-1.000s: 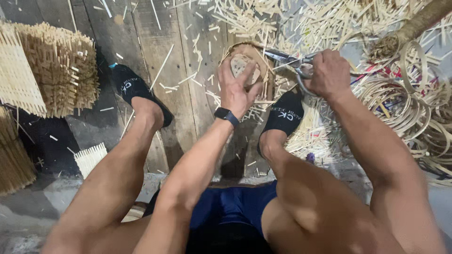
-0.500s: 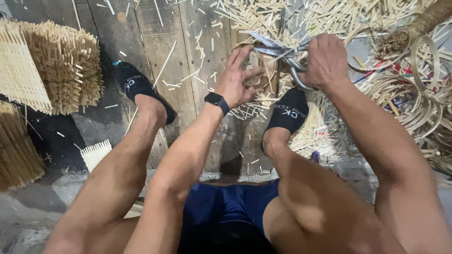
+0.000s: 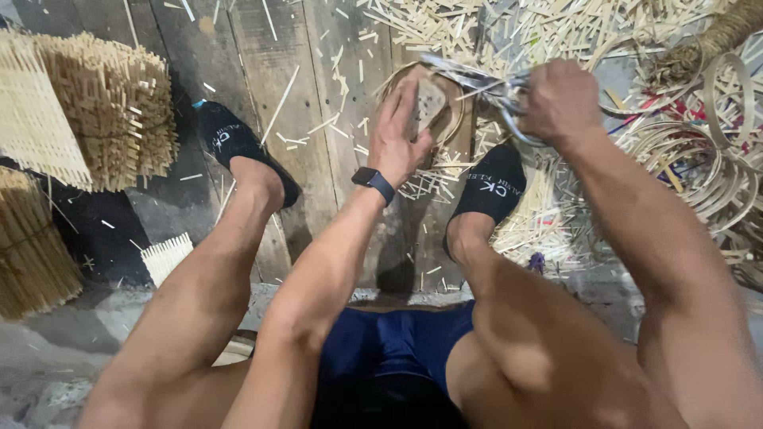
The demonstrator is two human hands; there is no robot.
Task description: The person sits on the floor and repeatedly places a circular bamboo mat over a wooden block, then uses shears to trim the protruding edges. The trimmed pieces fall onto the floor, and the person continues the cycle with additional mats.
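Upper left of the frame I see a stack of woven mats, with a bundle of sticks below it at the left edge and a small slat piece near my knee. Cut splints litter the plank floor across the top, and more lie piled at centre right. Bamboo hoops are heaped at the right edge, with a thick rope in the upper right corner.

Pale straw woven disc – silvery scissors; black slippers, navy shorts, grey-brown planks.
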